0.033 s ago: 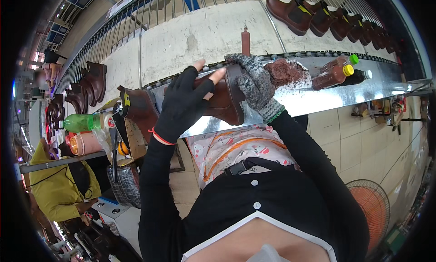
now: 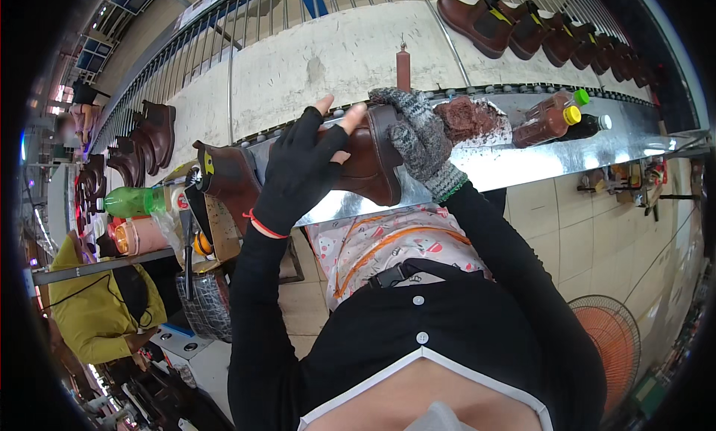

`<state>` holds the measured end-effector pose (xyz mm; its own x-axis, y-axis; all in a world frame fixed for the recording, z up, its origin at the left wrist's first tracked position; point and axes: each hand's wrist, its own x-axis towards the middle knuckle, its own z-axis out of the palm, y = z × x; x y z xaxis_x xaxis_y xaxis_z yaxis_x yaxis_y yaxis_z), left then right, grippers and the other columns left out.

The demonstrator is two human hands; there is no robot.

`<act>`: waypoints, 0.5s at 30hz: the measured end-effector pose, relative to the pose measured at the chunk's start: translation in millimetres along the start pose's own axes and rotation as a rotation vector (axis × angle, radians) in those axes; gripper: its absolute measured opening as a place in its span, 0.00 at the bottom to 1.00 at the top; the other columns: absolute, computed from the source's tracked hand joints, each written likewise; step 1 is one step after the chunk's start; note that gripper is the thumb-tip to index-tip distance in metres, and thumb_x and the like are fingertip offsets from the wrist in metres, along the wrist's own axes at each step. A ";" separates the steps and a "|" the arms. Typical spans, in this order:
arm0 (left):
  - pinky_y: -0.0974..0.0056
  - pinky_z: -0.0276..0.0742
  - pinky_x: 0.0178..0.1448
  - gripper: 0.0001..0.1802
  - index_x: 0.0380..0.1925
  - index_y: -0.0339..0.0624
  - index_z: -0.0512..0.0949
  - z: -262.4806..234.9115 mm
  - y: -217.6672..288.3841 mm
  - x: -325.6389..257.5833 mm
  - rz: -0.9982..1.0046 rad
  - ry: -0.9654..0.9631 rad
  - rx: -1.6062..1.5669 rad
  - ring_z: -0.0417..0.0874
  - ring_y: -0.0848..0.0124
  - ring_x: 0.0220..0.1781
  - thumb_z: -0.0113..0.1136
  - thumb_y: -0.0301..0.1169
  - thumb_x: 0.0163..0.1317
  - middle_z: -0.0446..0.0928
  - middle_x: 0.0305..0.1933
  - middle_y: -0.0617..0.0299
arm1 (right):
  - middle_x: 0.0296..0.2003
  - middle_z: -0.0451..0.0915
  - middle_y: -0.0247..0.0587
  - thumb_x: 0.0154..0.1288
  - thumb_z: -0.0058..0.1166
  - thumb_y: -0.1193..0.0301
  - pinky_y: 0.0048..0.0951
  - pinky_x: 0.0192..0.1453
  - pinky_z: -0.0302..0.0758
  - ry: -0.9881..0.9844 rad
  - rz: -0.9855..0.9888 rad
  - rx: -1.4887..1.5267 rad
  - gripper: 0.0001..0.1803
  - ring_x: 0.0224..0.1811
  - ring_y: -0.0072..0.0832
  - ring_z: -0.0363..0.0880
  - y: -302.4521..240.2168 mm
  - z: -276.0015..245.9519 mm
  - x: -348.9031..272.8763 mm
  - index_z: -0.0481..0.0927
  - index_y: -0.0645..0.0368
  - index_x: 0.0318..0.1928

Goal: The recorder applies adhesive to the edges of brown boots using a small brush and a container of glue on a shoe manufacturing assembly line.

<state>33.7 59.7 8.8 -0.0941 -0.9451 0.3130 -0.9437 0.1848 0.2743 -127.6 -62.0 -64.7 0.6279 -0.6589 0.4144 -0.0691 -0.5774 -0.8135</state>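
Observation:
A dark brown leather ankle boot [image 2: 365, 158] is between my hands above the metal ledge, its sole edge towards the right. My left hand [image 2: 309, 158], in a black fingerless glove, grips it from the left, with bare fingertips stretched over the leather. Against the sole side, my right hand [image 2: 421, 136] in a grey knitted glove curls its fingers around the boot. Whether a small thing is under those fingers is hidden. Another brown boot [image 2: 227, 177] with a yellow-marked elastic side stands just left of my left wrist.
A brown-stained lump of cloth or sponge [image 2: 470, 119] and capped bottles [image 2: 548, 121] occupy the metal ledge [image 2: 507, 158] at right. Beyond lies a pale conveyor belt [image 2: 335, 50] with boot rows [image 2: 477, 24]. A green bottle [image 2: 130, 202] is left; a fan [image 2: 608, 341] stands lower right.
The fingertips of my left hand have shifted slightly up and to the left over the boot. My right hand and the boot look unchanged.

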 end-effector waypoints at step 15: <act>0.57 0.67 0.58 0.17 0.33 0.49 0.79 7.8 39.7 19.3 0.052 -0.011 -0.029 0.70 0.52 0.58 0.68 0.33 0.40 0.60 0.64 0.49 | 0.46 0.76 0.46 0.57 0.44 0.54 0.38 0.57 0.65 0.039 -0.002 0.172 0.26 0.49 0.42 0.71 7.2 -4.3 -2.8 0.74 0.58 0.51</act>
<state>-8.0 46.6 18.6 -0.1462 -0.9370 0.3173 -0.9278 0.2412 0.2847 -133.2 -66.4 -70.0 0.5974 -0.6778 0.4286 0.0680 -0.4897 -0.8692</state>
